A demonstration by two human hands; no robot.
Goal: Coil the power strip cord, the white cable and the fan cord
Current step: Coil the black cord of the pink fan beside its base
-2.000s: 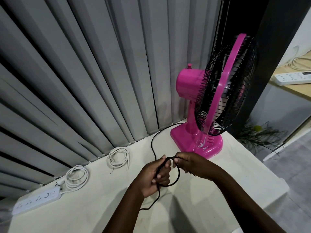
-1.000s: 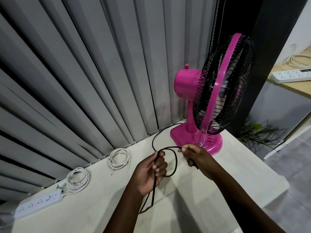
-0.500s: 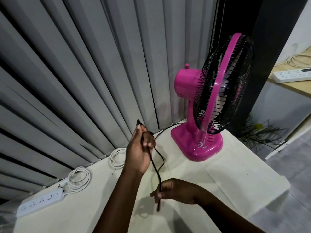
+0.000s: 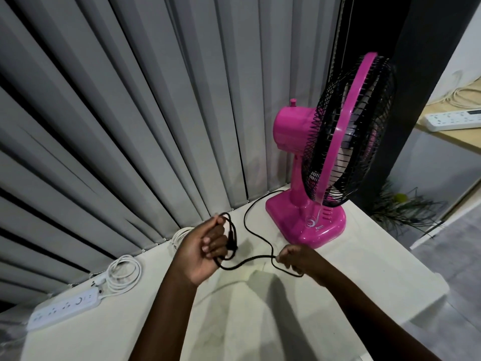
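Observation:
A pink fan [image 4: 307,220] stands at the back right of the white table [image 4: 364,277]. Its black fan cord [image 4: 250,227] runs from the base to both hands. My left hand [image 4: 205,246] is closed around a small loop of the cord, held above the table. My right hand [image 4: 296,256] pinches the cord further along, low over the table just in front of the fan base. A white power strip [image 4: 65,307] lies at the left with its cord coiled [image 4: 123,273] beside it. The coiled white cable [image 4: 179,234] shows partly behind my left hand.
Grey vertical blinds [image 4: 130,126] hang right behind the table. The table's right edge drops to a grey floor [image 4: 455,256]. Another white power strip [image 4: 453,119] lies on a wooden shelf at the far right, and a green plant [image 4: 400,207] sits below.
My left hand has come down from beside the blinds with the cord looped in it. My right hand has moved up and right toward the fan base, sliding along the cord.

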